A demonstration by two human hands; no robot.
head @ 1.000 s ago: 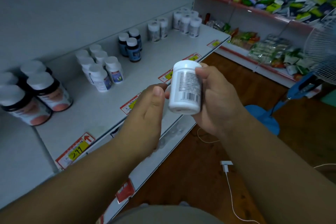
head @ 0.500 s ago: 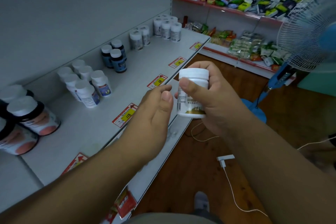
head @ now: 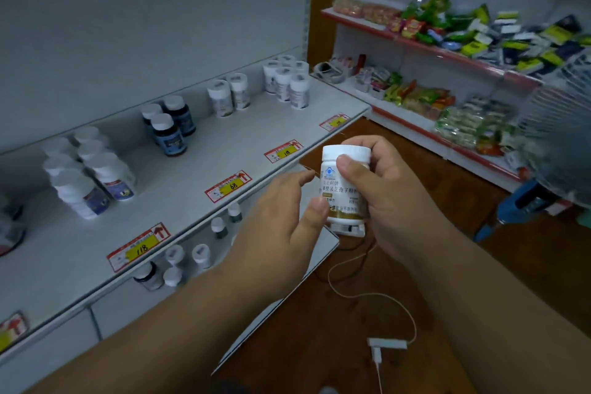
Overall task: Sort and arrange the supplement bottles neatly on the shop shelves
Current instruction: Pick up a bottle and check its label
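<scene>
My right hand (head: 395,198) grips a white supplement bottle (head: 344,189) with a white cap and a gold band, upright, its printed label facing me. My left hand (head: 284,221) is beside it, the thumb touching the bottle's lower left and the fingers loosely extended. Both hover off the front edge of the white shelf (head: 198,176). Grouped on that shelf are white bottles with blue labels (head: 96,176), dark blue bottles (head: 169,129), a pair of white bottles (head: 228,97) and a white cluster (head: 287,80).
Several more bottles (head: 179,262) stand on the lower shelf under the price tags (head: 228,185). Snack shelves (head: 447,51) line the right wall. A blue standing fan (head: 556,137) is at the right. A white charger and cable (head: 387,344) lie on the wooden floor.
The bottle has been turned so its front label faces me instead of the barcode side. My left thumb now touches its lower edge. The view has swung rightward.
</scene>
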